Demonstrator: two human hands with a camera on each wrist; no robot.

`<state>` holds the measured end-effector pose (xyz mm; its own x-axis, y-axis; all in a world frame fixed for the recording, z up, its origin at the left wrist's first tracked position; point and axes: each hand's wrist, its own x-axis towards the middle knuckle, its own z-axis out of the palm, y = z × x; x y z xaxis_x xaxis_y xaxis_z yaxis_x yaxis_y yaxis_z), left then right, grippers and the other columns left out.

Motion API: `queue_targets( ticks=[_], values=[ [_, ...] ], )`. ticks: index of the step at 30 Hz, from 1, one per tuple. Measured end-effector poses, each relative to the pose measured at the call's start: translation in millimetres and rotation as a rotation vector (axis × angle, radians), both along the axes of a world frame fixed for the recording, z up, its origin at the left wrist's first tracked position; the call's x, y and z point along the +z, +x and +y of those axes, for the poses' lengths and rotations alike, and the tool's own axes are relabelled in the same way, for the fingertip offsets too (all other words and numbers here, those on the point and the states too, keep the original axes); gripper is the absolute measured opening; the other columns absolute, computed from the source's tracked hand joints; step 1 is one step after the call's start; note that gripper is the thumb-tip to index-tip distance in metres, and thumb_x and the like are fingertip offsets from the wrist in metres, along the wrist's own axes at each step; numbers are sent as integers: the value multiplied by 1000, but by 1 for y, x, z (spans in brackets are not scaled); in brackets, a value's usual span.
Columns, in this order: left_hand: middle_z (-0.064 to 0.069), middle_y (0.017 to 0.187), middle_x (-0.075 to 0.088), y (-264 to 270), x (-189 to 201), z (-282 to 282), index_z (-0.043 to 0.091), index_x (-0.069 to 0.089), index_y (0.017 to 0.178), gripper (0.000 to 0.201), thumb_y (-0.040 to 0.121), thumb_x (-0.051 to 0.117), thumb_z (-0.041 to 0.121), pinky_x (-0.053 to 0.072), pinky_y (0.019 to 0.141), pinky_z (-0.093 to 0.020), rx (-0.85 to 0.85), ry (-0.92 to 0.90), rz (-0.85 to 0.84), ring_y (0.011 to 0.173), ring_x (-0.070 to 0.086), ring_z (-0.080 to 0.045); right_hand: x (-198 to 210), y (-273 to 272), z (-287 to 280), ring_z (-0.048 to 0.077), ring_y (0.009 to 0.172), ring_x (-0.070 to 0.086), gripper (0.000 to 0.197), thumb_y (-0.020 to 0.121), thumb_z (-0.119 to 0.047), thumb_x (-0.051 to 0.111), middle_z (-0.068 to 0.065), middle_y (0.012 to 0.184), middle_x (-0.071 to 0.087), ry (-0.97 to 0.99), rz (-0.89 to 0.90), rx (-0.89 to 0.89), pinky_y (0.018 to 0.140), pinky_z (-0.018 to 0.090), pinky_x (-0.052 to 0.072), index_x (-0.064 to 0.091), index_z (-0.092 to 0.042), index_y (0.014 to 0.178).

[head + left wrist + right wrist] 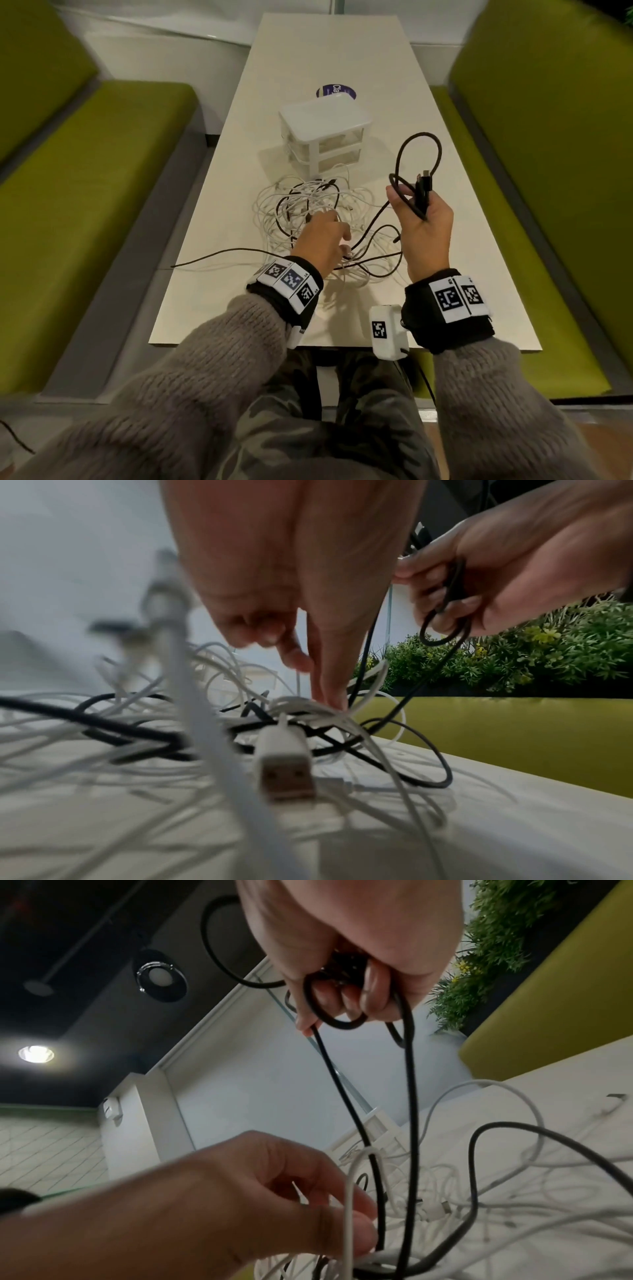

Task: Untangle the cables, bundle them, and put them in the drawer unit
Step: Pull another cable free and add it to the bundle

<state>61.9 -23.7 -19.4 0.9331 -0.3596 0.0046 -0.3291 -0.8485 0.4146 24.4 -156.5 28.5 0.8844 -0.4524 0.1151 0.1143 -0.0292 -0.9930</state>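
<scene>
Table (462, 240): left hand (322, 240) hides tangle (308, 205) middle.

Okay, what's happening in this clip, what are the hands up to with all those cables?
A person is sorting a cable tangle on a table. The right hand holds up a few loops of a black cable, whose rest still trails down into the pile. The left hand reaches into the white cables and pinches one. The drawer unit stands behind the pile, drawers shut; nothing is bundled yet.
</scene>
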Motion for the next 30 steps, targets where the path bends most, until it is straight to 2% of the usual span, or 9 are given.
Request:
queue_targets(
  ticks=[3,8,12,15,17,21,24,27,30],
  values=[
    [-12,98,61,3,-7,-1,5,69,89,9,83,62,6,45,81,-31,-1,-82,115,94,58,-27,-1,0,3,12,97,63,14,89,-14,67,-2,94,68,-20,17,16,97,28,47,62,-27,86],
    [-11,90,68,8,-12,6,4,70,88,9,84,63,8,42,71,-24,-9,-56,246,89,62,-25,-3,-2,2,-1,81,62,7,86,-9,69,-6,82,65,48,34,15,86,16,48,63,-13,88],
    [-13,92,67,8,-12,8,5,69,91,12,85,61,11,41,71,-25,-70,2,213,89,61,-26,0,-5,2,-9,65,56,13,86,-10,69,-5,70,55,127,18,-7,69,4,44,63,-18,77],
    [-9,90,63,8,-9,10,6,67,91,10,83,62,10,37,69,-23,-74,12,168,86,58,-24,5,-5,0,-8,67,58,14,85,-10,70,-8,69,57,151,-8,-33,68,2,44,63,-19,77],
    [-7,88,59,8,-8,11,7,64,89,7,82,63,8,36,68,-25,-61,-2,140,84,56,-23,7,-4,-1,-4,71,59,15,85,-10,70,-6,70,56,158,-27,-62,69,3,44,63,-20,77],
    [-12,98,59,3,-12,12,5,57,94,8,86,56,8,40,71,-32,-73,28,94,91,54,-29,3,-2,-3,-1,70,55,16,88,-14,67,-7,70,53,126,-30,-93,76,12,45,61,-24,77],
    [-14,104,58,0,-11,14,4,53,103,15,90,48,10,43,75,-38,-86,74,61,95,54,-32,-6,2,-6,3,62,45,14,87,-18,69,-5,66,46,34,54,-48,66,15,41,62,-23,76],
    [-11,104,62,3,-13,16,7,50,105,20,95,41,22,47,71,-37,-77,101,61,92,60,-29,-16,4,-2,6,55,42,15,79,-20,77,-6,59,44,-20,141,45,57,16,38,64,-18,71],
    [-8,100,65,3,-9,19,12,51,108,39,95,26,38,39,62,-29,-60,112,37,84,61,-26,-28,3,12,11,64,55,19,74,-33,80,3,65,58,-98,206,158,66,24,45,67,-19,72]
  ],
)
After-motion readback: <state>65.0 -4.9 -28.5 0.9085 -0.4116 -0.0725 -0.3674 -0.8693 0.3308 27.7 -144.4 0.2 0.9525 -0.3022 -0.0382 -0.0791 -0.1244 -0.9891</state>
